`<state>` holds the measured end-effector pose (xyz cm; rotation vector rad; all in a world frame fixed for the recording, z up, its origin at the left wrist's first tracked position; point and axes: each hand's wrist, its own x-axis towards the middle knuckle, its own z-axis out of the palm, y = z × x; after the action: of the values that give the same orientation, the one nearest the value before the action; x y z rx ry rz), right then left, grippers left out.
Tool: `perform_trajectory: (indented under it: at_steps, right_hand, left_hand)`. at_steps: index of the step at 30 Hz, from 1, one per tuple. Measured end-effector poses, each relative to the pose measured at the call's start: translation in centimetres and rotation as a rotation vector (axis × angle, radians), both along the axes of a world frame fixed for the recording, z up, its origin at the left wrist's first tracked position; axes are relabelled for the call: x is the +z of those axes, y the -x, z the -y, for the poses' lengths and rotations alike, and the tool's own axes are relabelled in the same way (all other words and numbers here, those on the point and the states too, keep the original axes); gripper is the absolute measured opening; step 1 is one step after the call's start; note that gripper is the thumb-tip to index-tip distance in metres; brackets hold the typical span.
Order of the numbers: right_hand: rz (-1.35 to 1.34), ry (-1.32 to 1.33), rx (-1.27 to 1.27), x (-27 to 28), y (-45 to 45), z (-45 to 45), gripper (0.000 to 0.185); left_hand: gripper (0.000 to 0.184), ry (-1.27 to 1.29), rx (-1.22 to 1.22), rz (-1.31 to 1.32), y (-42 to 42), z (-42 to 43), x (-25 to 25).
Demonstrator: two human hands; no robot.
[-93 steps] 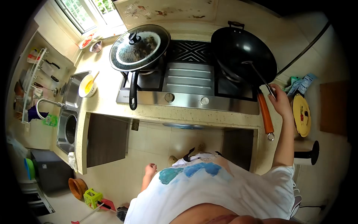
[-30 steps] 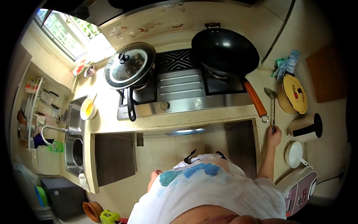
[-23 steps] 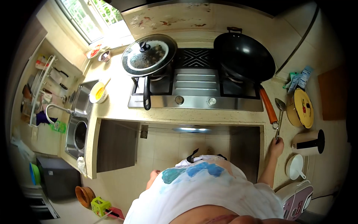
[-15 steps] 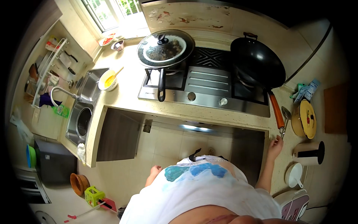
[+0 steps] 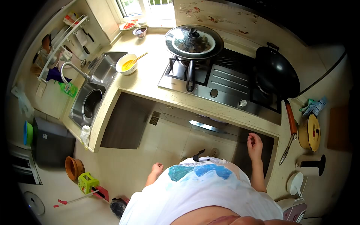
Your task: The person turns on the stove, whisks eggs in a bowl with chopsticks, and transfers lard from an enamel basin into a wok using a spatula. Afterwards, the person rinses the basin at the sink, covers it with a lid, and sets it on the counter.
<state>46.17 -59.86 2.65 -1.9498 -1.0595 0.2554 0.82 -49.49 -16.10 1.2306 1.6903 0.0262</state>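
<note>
My right hand (image 5: 255, 147) is in the air in front of the counter's right side, fingers loosely bent and holding nothing. Nearest to it on the counter lies a metal utensil (image 5: 286, 153), its far end partly hidden by the orange handle of a black wok (image 5: 276, 71). That wok sits on the right burner. My left hand (image 5: 156, 169) hangs beside my shirt, fingers curled, with nothing visible in it. A frying pan with a glass lid (image 5: 194, 42) covers the left burner. A white bowl (image 5: 126, 63) of yellow liquid, with chopsticks across it, stands left of the stove.
To the left is a double sink (image 5: 81, 109) with a tap, below a rack (image 5: 63, 45) of knives and utensils. A yellow lidded pot (image 5: 309, 133) and a white ladle-like scoop (image 5: 295, 183) line the right counter. A dark bin (image 5: 53, 144) stands at the left.
My right hand has drawn back leftward from the utensil beside the wok handle. My left hand stays by my side. The camera view has shifted and turned slightly.
</note>
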Motion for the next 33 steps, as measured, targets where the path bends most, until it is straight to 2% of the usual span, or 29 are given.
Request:
perform_trajectory:
  at_steps: [2, 5, 8, 11, 16, 19, 26, 33]
  right_hand:
    - [-0.027, -0.015, 0.019, -0.3, 0.7, -0.8, 0.018]
    - [-0.026, -0.002, 0.078, -0.6, 2.3, -2.5, 0.017]
    - [-0.019, 0.024, 0.200, -0.6, 4.7, -4.5, 0.015]
    - [0.031, 0.068, 0.319, -0.2, 6.6, -6.2, 0.015]
    - [0.051, 0.133, 0.336, 0.8, 7.8, -7.8, 0.014]
    - [0.092, 0.141, 0.376, 1.2, 8.0, -8.2, 0.012]
    - [0.067, 0.185, 0.338, 0.8, 6.7, -6.4, 0.012]
    - [0.011, 0.129, 0.285, -1.0, 3.3, -4.2, 0.011]
  left_hand:
    - [0.023, -0.031, -0.001, -0.022, 1.1, 0.6, 0.0]
    - [0.023, -0.001, 0.070, -0.010, 3.9, 1.9, -3.0]
    - [0.026, -0.150, 0.105, 0.047, 6.6, 3.6, -5.0]
    - [0.027, -0.072, 0.164, -0.029, 8.2, 4.6, -4.5]
    - [0.026, -0.019, 0.130, -0.074, 12.5, 7.6, -10.7]
    - [0.026, 0.001, 0.107, -0.107, 14.4, 7.4, -12.4]
    - [0.026, 0.000, 0.009, -0.125, 13.3, 4.7, -13.9]
    - [0.025, -0.130, -0.054, -0.054, 8.8, 0.0, -14.0]
